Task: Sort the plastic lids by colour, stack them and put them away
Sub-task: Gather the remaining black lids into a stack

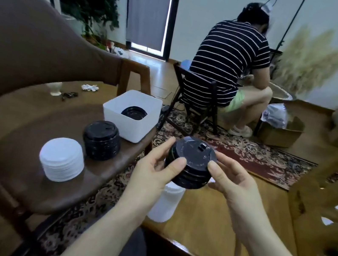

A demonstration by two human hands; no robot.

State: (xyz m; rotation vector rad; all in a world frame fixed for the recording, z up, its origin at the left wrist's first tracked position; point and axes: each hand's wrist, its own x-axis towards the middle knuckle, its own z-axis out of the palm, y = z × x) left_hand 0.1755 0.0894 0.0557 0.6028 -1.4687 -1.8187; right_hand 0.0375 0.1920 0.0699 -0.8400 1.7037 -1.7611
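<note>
Black lid stack (188, 164), light, rigid, slippery, gripped at its rim between left hand (157, 166) and right hand (231, 178).

White walls (205, 11) close the back of the room, with a dark-framed door (149, 8) in the upper middle letting daylight in at its foot. A polished wooden floor (159, 74) carries a red patterned rug (248, 154). A brown wooden armchair (29, 60) fills the left; a glossy wooden table (210, 224) sits lower right. Dried pampas grass (309, 59) stands at the upper right.
</note>
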